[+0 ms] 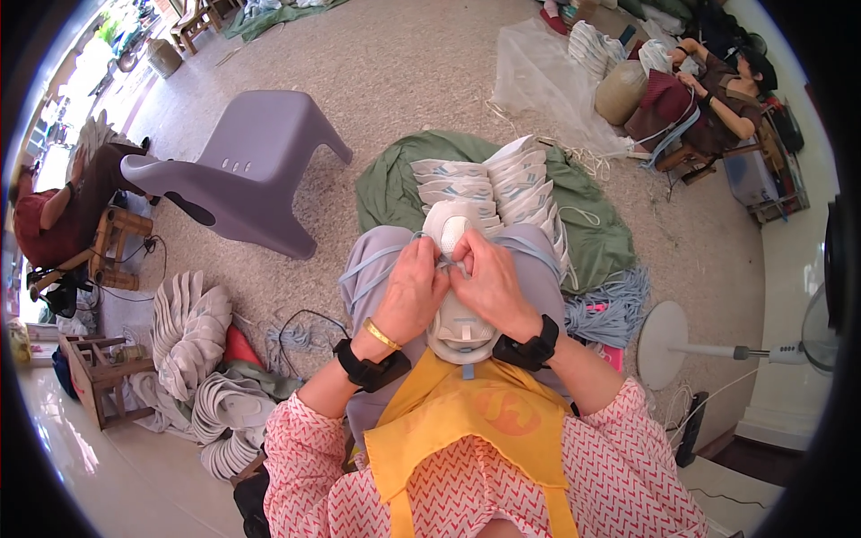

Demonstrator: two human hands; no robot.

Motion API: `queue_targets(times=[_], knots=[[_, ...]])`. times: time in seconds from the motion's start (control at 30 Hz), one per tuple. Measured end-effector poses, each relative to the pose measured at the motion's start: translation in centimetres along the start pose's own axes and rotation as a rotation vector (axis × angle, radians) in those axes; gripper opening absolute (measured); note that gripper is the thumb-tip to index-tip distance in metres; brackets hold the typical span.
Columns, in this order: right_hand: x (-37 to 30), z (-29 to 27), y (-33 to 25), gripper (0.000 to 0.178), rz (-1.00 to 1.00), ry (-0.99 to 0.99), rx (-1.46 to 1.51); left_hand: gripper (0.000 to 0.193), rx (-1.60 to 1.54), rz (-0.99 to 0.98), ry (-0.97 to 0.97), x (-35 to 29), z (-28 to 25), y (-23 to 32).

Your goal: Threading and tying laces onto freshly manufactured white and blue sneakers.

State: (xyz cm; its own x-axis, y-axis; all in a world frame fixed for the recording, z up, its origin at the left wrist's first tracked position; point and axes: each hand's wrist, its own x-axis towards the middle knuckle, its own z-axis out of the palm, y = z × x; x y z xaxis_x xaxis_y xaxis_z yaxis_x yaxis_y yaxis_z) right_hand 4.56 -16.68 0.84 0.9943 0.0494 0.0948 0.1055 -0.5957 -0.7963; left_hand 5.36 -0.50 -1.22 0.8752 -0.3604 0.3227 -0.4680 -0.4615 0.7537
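A white shoe upper (460,325) lies on my lap, its toe pointing away from me and its heel against the yellow apron (466,399). My left hand (413,285) is closed on the left side of its lacing opening, the fingers pinched together. Opposite it, my right hand (489,280) pinches the right side, its fingertips nearly meeting the left ones. Whatever fine part lies between the fingertips is hidden. Light blue laces (369,262) drape over both thighs toward the shoe upper. Beyond my knees, two rows of stacked white shoe uppers (457,186) rest on a green cloth (384,186).
A purple plastic chair (260,134) stands ahead on the left. More shoe uppers (190,332) are piled at left. A bundle of blue laces (619,300) and a fan base (664,345) are at right. One seated person (731,99) is far right, another (54,211) far left.
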Motion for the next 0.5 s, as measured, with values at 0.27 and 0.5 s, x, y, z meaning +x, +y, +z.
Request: queue_targets(times=[0.27, 0.5], knots=[[-0.4, -0.2, -0.2, 0.019, -0.015, -0.003, -0.003, 0.02, 0.021, 0.002, 0.008, 0.0, 0.1, 0.4], [-1.5, 0.2, -0.3, 0.012, -0.19, 0.048, -0.183, 0.018, 0.078, 0.011, -0.004, 0.2, 0.2, 0.8]])
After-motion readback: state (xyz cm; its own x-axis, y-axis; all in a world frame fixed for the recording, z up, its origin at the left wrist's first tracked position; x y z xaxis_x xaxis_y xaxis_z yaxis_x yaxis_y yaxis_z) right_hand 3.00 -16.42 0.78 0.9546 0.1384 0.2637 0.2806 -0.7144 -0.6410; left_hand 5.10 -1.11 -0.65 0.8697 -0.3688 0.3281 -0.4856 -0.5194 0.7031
